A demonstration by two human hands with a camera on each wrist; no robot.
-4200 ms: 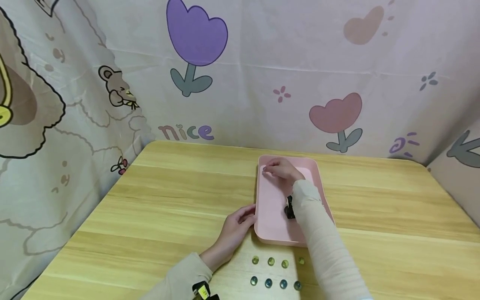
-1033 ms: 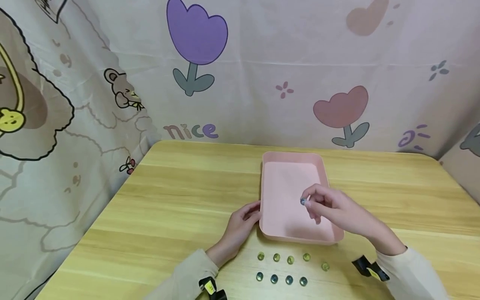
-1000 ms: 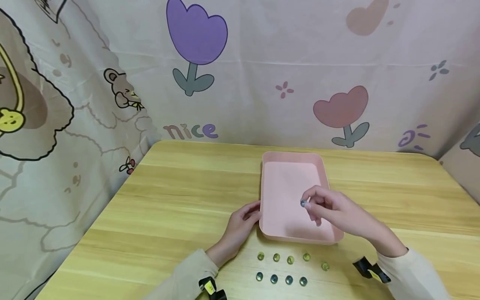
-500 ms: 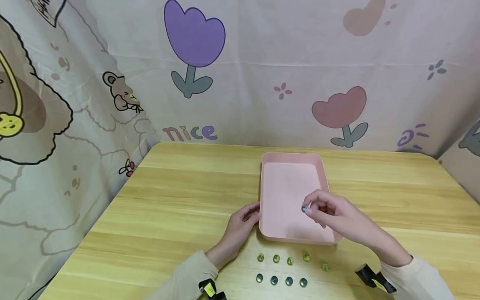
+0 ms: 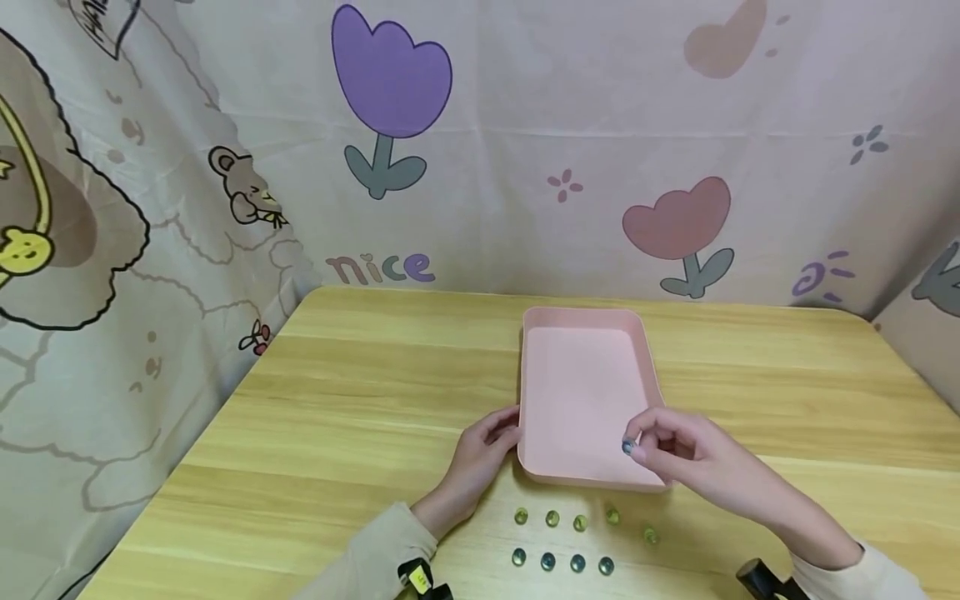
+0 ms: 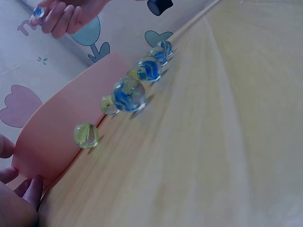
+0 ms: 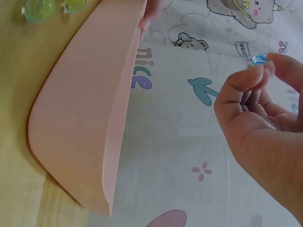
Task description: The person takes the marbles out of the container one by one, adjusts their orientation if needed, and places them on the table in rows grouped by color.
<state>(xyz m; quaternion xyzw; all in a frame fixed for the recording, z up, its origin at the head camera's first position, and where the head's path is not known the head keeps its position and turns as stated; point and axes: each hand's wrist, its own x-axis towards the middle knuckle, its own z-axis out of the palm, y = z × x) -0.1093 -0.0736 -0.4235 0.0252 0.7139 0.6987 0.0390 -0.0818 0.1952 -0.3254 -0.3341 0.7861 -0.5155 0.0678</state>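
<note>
My right hand pinches a blue marble between thumb and fingertips, over the near right corner of a pink tray. In the right wrist view, the same marble shows clear glass with blue swirls. My left hand touches the tray's left side with relaxed fingers; the left wrist view shows its fingertips against the pink wall. In front of the tray, several yellow-green marbles lie in a row, the rightmost set apart. Nearer to me is a row of blue marbles.
The light wooden table runs out to both sides of the tray. A printed cloth hangs along the table's back and left edges. Black wrist devices are strapped at both sleeves.
From reaching inside the tray's far left, my right hand has come back and, with the blue marble, drifted right and nearer to me. My left hand stays at the tray's side.
</note>
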